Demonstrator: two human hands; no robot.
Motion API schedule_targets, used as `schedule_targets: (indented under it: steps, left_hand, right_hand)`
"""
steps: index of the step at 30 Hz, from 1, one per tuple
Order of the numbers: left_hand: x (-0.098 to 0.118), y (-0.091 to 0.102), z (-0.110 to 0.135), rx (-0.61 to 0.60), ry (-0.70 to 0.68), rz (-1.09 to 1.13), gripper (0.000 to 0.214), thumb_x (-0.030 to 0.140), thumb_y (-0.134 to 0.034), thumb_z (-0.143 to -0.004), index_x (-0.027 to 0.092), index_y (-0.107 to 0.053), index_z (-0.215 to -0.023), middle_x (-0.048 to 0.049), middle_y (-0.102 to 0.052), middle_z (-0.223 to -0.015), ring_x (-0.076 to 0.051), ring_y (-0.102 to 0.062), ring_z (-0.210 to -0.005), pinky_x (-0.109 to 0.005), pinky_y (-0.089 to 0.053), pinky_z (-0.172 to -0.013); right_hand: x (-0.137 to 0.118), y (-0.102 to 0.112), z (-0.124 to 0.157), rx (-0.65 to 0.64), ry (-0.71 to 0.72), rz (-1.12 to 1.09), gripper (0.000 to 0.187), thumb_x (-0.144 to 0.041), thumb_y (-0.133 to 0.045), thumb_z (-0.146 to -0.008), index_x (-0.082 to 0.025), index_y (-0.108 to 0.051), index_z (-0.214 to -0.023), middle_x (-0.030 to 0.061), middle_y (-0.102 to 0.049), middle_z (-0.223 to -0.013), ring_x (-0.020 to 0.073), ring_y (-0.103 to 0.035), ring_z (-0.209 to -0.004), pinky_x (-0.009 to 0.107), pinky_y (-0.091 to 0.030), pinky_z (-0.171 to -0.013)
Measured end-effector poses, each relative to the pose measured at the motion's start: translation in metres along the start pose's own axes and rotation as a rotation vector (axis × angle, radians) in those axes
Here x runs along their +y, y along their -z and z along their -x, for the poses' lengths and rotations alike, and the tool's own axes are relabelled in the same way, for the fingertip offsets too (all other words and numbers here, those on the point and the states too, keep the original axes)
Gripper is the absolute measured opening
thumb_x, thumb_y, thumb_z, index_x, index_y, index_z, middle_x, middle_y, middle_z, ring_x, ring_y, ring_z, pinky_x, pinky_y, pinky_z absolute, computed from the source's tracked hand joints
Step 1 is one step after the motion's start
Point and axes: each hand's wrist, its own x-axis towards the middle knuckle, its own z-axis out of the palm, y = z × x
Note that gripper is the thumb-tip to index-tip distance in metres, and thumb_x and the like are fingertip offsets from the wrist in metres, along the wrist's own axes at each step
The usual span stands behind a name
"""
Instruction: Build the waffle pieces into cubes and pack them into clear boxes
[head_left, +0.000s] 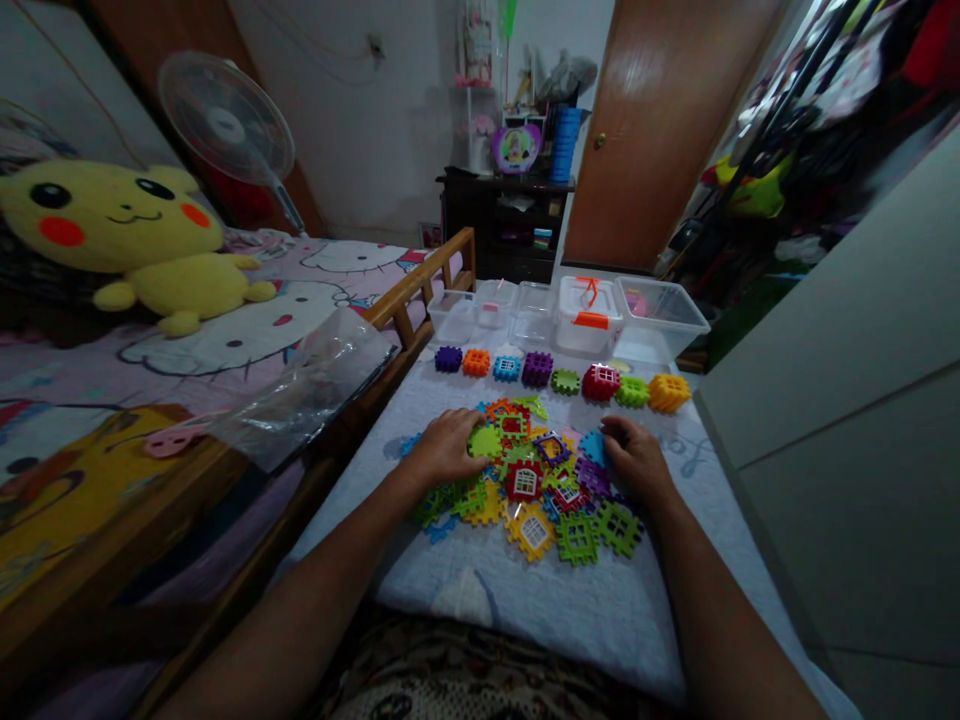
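Both bare forearms reached in from the near edge and angled toward the middle. The left hand (446,447) lay palm down, its fingers loosely spread and pointing right. The right hand (636,456) lay palm down opposite it, a little apart, fingers slightly curled and pointing left.

The left hand (446,447) and right hand (637,455) cover parts of the tile pile (532,490) — whether either grips a piece cannot be told. Both forearms (322,590) run off the bottom edge; the hanging clothes (817,110) at the right are blurred.
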Motion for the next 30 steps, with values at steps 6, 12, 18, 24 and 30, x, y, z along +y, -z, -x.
schedule_targets:
  steps: [6, 12, 18, 24, 30]
  left_hand:
    - [-0.002, -0.003, 0.001, -0.019, 0.021, -0.048, 0.064, 0.036, -0.073, -0.071, 0.02, -0.055, -0.13, -0.0141, -0.064, -0.126, -0.036, -0.056, -0.116, -0.048, -0.042, -0.101]
    - [0.0, 0.008, 0.004, -0.017, 0.013, -0.082, 0.061, 0.035, -0.072, -0.071, 0.019, -0.059, -0.129, -0.0139, -0.066, -0.124, -0.035, -0.058, -0.115, -0.049, -0.041, -0.103]
    - [0.011, 0.023, 0.003, 0.025, -0.073, 0.083, 0.053, 0.033, -0.073, -0.073, 0.019, -0.062, -0.123, -0.0105, -0.067, -0.118, -0.029, -0.062, -0.108, -0.042, -0.047, -0.098]
    - [0.027, 0.012, -0.004, 0.016, -0.182, 0.283, 0.061, 0.028, -0.075, -0.073, 0.024, -0.056, -0.131, -0.0105, -0.059, -0.137, -0.03, -0.057, -0.123, -0.046, -0.045, -0.104]
    - [0.04, 0.01, -0.007, -0.018, -0.223, 0.347, 0.083, 0.019, -0.073, -0.068, 0.025, -0.044, -0.145, -0.0122, -0.052, -0.146, -0.034, -0.052, -0.13, -0.051, -0.04, -0.11]
  right_hand:
    - [-0.003, 0.001, 0.0, -0.014, -0.012, -0.013, 0.035, -0.03, -0.052, -0.076, -0.018, -0.069, -0.104, 0.01, -0.074, -0.099, 0.0235, -0.068, -0.09, 0.04, -0.053, -0.087]
    - [-0.002, 0.001, 0.0, -0.011, 0.0, -0.008, 0.036, -0.03, -0.051, -0.076, -0.016, -0.069, -0.104, 0.0113, -0.074, -0.099, 0.0244, -0.068, -0.089, 0.042, -0.053, -0.087]
    - [-0.006, 0.002, 0.001, 0.001, -0.029, -0.035, 0.034, -0.032, -0.052, -0.076, -0.018, -0.069, -0.102, 0.0096, -0.074, -0.098, 0.0235, -0.067, -0.088, 0.042, -0.053, -0.086]
    - [-0.042, 0.012, 0.003, -0.095, 0.134, 0.006, 0.03, -0.032, -0.055, -0.081, -0.02, -0.068, -0.106, 0.0094, -0.071, -0.107, 0.0254, -0.065, -0.101, 0.046, -0.05, -0.094]
    - [-0.097, 0.007, 0.004, -0.342, 0.473, 0.05, 0.058, -0.039, -0.072, -0.08, -0.024, -0.054, -0.133, 0.0111, -0.059, -0.129, 0.0285, -0.054, -0.121, 0.05, -0.044, -0.103]
